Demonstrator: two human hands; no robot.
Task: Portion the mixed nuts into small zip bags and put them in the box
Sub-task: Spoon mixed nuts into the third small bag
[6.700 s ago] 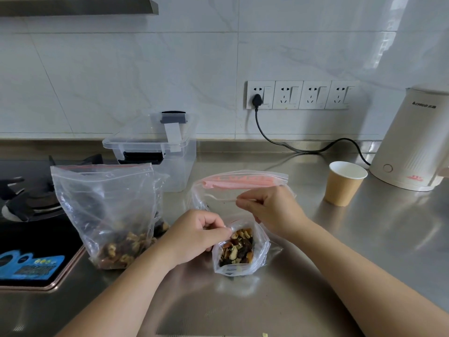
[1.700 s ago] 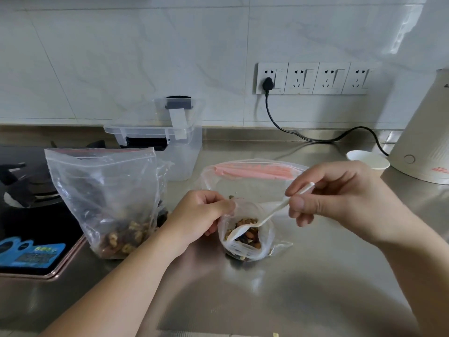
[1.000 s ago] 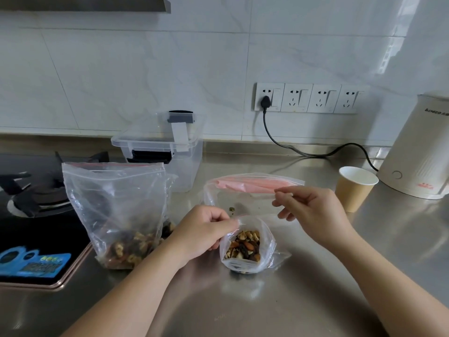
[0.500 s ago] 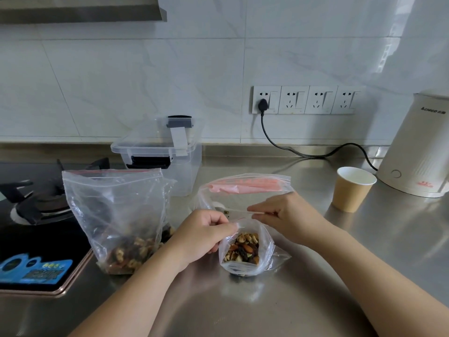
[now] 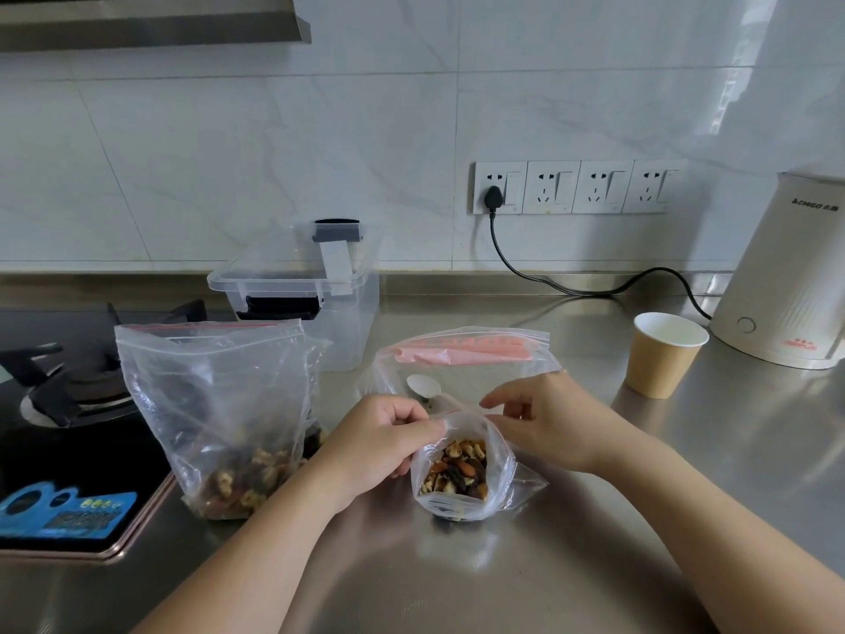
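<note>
Both hands, left hand (image 5: 382, 443) and right hand (image 5: 544, 421), pinch the open rim of the small zip bag (image 5: 459, 471) of nuts standing on the bench (image 5: 594, 542); a slipped grip could tip it and spill them.

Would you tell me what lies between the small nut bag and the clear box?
In the head view, a flat zip bag with the white spoon on it.

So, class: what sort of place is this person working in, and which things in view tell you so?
Most likely a home kitchen: a gas hob set into a steel worktop, a range hood above it, and an electric kettle plugged in by the tiled wall.
</note>
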